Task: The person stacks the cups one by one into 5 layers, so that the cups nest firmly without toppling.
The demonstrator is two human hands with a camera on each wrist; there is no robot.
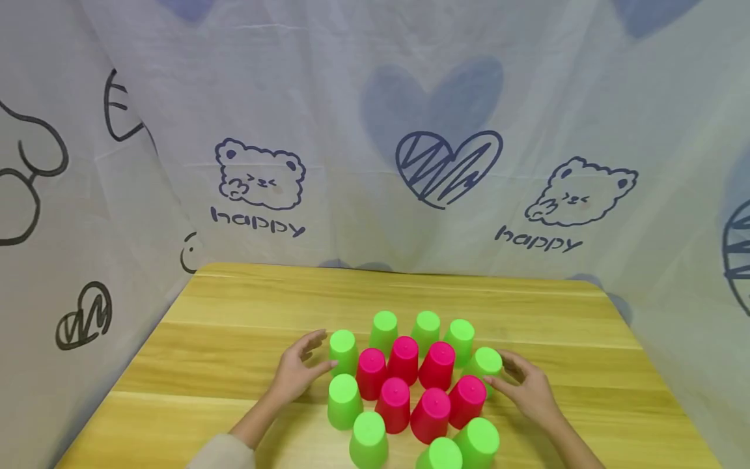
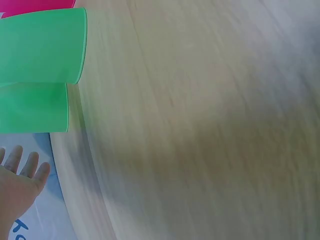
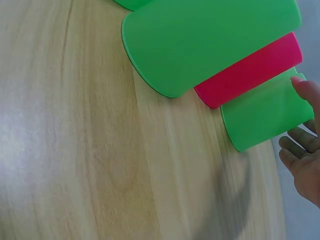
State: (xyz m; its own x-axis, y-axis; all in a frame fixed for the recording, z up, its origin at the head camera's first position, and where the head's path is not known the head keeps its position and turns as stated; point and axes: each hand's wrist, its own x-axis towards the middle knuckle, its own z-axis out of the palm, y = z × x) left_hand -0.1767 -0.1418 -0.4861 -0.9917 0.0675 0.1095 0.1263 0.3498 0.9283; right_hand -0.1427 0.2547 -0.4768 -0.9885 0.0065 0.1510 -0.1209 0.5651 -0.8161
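Note:
Several upside-down red cups (image 1: 435, 417) stand in a cluster on the table, and several upside-down green cups (image 1: 369, 443) stand in a loose ring around them. At the ring's left side is my left hand (image 1: 297, 371), fingers spread, its thumb tip at the edge of a green cup (image 1: 343, 352). In the left wrist view its fingers look extended and hold nothing. On the opposite side, my right hand (image 1: 527, 387) is beside another green cup (image 1: 483, 365), thumb in front and fingers behind. Whether its fingertips touch that cup cannot be made out.
The wooden table (image 1: 246, 299) has its far edge against a pale cloth (image 1: 351, 228) printed with hearts, bears and writing. Two green cups, one of them a near cup (image 1: 477, 443), stand close together at the table's near side.

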